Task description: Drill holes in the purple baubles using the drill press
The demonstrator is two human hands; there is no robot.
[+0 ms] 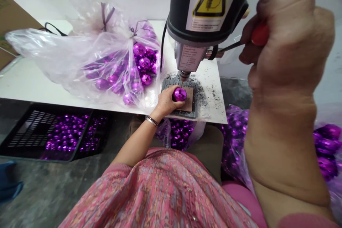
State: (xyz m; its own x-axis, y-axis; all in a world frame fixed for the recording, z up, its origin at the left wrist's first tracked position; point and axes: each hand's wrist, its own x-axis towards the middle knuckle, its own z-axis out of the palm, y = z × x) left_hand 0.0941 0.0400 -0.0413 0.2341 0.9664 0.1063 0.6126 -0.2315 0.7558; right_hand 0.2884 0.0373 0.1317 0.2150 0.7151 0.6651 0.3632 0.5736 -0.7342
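My left hand [167, 101] is closed around a shiny purple faceted ball [180, 94], holding it on a brown square board [188, 102] atop the drill press's grey base [191, 114]. Right above the ball is the thin drill bit [182, 83] in its chuck; whether the tip touches the ball I cannot tell. My right hand [291, 39] is wrapped around the red knob [259, 33] of the lever on the side of the drill press [199, 28]. Dark shavings [204, 92] lie scattered around the base.
A clear plastic bag [69, 60] with several purple balls [144, 63] lies on the white table [21, 84] to the left. Below the table stands a black crate [29, 128] holding more purple balls. Filled bags [235, 139] sit at the right, and another bag [181, 133] hangs between my knees.
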